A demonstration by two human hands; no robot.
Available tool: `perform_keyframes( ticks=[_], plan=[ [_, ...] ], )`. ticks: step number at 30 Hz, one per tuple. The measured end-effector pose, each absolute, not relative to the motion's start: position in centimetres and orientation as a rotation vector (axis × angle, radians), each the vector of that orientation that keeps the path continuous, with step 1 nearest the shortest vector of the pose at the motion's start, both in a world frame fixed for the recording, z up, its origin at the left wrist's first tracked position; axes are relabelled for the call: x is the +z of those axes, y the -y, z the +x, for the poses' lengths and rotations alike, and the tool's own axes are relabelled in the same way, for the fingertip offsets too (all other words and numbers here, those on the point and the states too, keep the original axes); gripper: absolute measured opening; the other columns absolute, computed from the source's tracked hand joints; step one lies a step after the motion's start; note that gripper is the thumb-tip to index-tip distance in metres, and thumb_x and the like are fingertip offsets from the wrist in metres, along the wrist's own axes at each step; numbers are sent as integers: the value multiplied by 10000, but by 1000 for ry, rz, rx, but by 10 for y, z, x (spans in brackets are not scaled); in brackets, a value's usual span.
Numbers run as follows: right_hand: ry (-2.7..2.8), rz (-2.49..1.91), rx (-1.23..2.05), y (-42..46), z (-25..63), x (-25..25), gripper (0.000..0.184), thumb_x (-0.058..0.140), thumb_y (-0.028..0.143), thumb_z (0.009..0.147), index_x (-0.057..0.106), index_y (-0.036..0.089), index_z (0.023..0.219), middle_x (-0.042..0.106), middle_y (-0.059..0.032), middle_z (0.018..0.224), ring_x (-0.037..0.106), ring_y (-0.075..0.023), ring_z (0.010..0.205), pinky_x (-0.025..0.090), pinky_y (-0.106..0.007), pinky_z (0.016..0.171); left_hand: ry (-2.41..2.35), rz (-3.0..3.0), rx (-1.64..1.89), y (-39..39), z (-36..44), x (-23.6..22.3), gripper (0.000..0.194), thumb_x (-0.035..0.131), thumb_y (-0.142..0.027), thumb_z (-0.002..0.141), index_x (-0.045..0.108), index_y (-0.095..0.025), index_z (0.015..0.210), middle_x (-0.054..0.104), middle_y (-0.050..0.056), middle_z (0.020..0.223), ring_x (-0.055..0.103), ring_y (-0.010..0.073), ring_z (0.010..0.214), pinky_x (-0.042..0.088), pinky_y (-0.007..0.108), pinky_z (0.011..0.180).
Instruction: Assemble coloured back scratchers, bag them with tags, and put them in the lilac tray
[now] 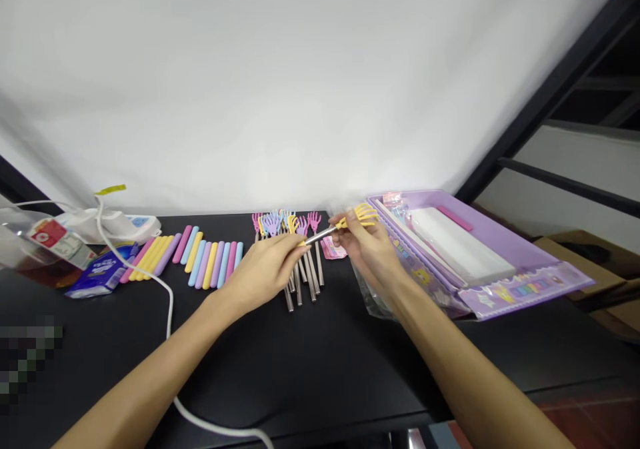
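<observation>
A back scratcher with a yellow claw head [366, 214] and a metal rod [323, 235] is held between my two hands. My left hand [267, 262] is closed around its other end, where a bit of yellow shows at the fingers. Near the claw, the fingers of my right hand [367, 242] pinch the scratcher. Behind my left hand lies a bunch of back scratchers with pink, blue, purple and yellow claws [273, 223], their bare metal rods [312, 277] pointing toward me. Further left, pastel handle tubes [216, 265] lie side by side in rows.
At the right stands an open purple box [525, 256] with white and clear packaging inside. A pink packet [333, 248] lies beside my right hand. On the left are a blue packet [103, 272], a white power strip [143, 226] and a white cable [171, 302] crossing the black table [300, 369].
</observation>
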State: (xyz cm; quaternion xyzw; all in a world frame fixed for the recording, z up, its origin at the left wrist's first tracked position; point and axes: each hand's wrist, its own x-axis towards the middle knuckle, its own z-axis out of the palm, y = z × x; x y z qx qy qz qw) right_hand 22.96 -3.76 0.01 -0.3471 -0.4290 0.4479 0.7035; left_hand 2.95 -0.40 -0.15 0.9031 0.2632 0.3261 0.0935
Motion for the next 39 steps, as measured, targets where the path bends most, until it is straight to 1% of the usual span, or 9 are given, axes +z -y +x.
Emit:
perform_keyframes(
  ticks=[3, 5, 7, 11, 16, 24, 32, 35, 39],
  plan=[
    [1236, -1020, 1003, 33, 255, 24, 444, 794, 580, 734, 751, 139, 714, 709, -70, 722, 621, -136, 632, 506, -272, 600, -875, 2517, 1025, 1, 27, -1, 256, 429, -272, 1038, 642, -190, 1152, 614, -19, 711, 524, 122, 570, 393, 246, 550],
    [1458, -1146, 963, 31, 274, 40, 432, 792, 533, 761, 791, 139, 937, 747, -92, 801, 666, -173, 693, 538, -315, 655, -910, 2397, 1090, -1, 26, -2, 271, 423, -287, 1034, 646, -182, 1147, 535, -44, 631, 456, 112, 513, 359, 239, 517],
    [1564, -1351, 681, 31, 289, 47, 404, 749, 481, 819, 784, 149, 1048, 766, -99, 848, 686, -194, 721, 544, -345, 699, -929, 2280, 1073, 0, 25, -4, 275, 426, -321, 1028, 649, -177, 1101, 454, -60, 590, 398, 105, 490, 323, 231, 488],
    [1549, -1924, 64, 35, 305, 36, 286, 682, 315, 851, 772, 138, 1057, 785, -109, 931, 726, -251, 879, 530, -380, 841, -938, 2155, 898, 6, 26, -5, 307, 432, -390, 1020, 640, -184, 1111, 411, -59, 613, 392, 108, 532, 314, 227, 498],
    [1602, -2291, 143, 41, 310, 23, 410, 683, 214, 747, 743, 166, 1151, 799, -52, 947, 727, -271, 998, 520, -357, 893, -924, 2150, 824, 12, 31, -9, 310, 433, -429, 1020, 639, -206, 1084, 430, -60, 619, 381, 104, 539, 306, 234, 514],
    [1688, -2338, 189, 42, 307, 28, 364, 708, 276, 689, 765, 202, 1041, 800, -21, 939, 730, -265, 960, 522, -337, 810, -906, 2188, 774, 14, 36, -14, 293, 425, -444, 1027, 611, -218, 1025, 433, -60, 630, 398, 106, 552, 313, 234, 527],
    [1657, -2269, 134, 45, 312, 30, 240, 659, 154, 694, 788, 204, 890, 795, -34, 895, 734, -251, 926, 520, -314, 797, -914, 2184, 818, 16, 35, -12, 291, 442, -462, 1022, 606, -222, 997, 463, -56, 633, 424, 104, 543, 330, 234, 519],
    [1570, -2177, 81, 48, 313, 32, 236, 658, 151, 688, 788, 201, 878, 792, -28, 849, 737, -244, 897, 526, -309, 794, -916, 2094, 824, 16, 36, -9, 300, 447, -479, 1017, 597, -219, 996, 499, -51, 632, 506, 113, 556, 377, 234, 535],
    [1456, -1967, -27, 50, 307, 35, 209, 658, 173, 706, 784, 198, 871, 779, -20, 792, 737, -220, 824, 529, -295, 750, -793, 1765, 807, 18, 39, -6, 305, 458, -510, 1008, 535, -215, 1015, 632, -17, 734, 659, 160, 704, 506, 257, 639]
  ],
)
